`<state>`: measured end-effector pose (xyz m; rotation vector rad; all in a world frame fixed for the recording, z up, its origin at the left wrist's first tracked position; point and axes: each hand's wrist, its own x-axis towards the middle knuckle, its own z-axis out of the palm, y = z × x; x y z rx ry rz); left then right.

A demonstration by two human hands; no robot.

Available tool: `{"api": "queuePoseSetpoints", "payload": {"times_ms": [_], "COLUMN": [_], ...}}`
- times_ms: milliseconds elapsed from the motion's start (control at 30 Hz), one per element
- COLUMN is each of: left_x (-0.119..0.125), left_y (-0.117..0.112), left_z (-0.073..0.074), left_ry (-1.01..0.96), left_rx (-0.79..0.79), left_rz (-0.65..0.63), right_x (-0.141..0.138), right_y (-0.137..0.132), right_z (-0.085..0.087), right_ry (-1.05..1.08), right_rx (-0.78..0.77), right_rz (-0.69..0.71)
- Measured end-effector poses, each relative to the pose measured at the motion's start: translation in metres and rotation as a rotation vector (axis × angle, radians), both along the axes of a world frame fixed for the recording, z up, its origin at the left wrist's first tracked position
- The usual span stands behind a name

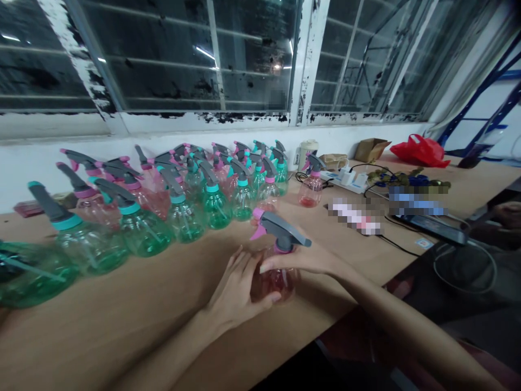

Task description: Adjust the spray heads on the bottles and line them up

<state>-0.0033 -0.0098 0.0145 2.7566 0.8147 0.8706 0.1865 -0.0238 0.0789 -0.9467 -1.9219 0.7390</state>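
A pink see-through spray bottle point(280, 282) with a grey trigger head and pink collar stands on the wooden table point(134, 320) near its front edge. My left hand point(236, 288) wraps round the bottle's body from the left. My right hand point(305, 259) grips the neck just under the grey trigger head point(283, 228). Both hands are closed on the bottle.
Several green and pink spray bottles point(183, 195) stand in rows along the wall at left and centre. One pink bottle point(311, 187) stands apart, near a power strip point(345, 182) and cables. A cardboard box point(370, 149) and a red bag point(421, 149) lie at the far right.
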Motion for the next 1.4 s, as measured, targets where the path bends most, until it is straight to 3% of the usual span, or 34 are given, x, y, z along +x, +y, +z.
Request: {"api": "queuePoseSetpoints", "payload": {"times_ms": [267,500,633,767,1067,1333,1400], "left_x": [0.001,-0.002,0.0,0.004,0.006,0.006,0.006], "left_y": [0.0,0.002,0.001,0.003,0.005,0.005,0.006], "left_z": [0.0,0.002,-0.001,-0.011,-0.014,-0.015,-0.015], "left_ry": [0.016,0.079,0.149,0.185,0.217,0.241,0.256], "left_rx": [-0.041,-0.026,-0.027,0.067,0.106,0.15,0.148], "left_rz": [-0.051,-0.114,0.037,0.207,0.206,0.193,0.192], "right_x": [-0.008,0.008,0.033,0.051,0.055,0.041,0.038], "right_y": [-0.004,-0.01,-0.016,-0.022,-0.022,-0.025,-0.026], "right_z": [0.013,-0.006,-0.012,-0.009,-0.021,-0.018,-0.017], "right_ry": [0.16,0.198,0.139,0.091,0.152,0.14,0.121], "right_rx": [-0.041,-0.023,-0.074,-0.072,-0.069,-0.097,-0.094], "right_rz": [0.015,-0.093,-0.217,-0.346,-0.411,-0.222,-0.229]}}
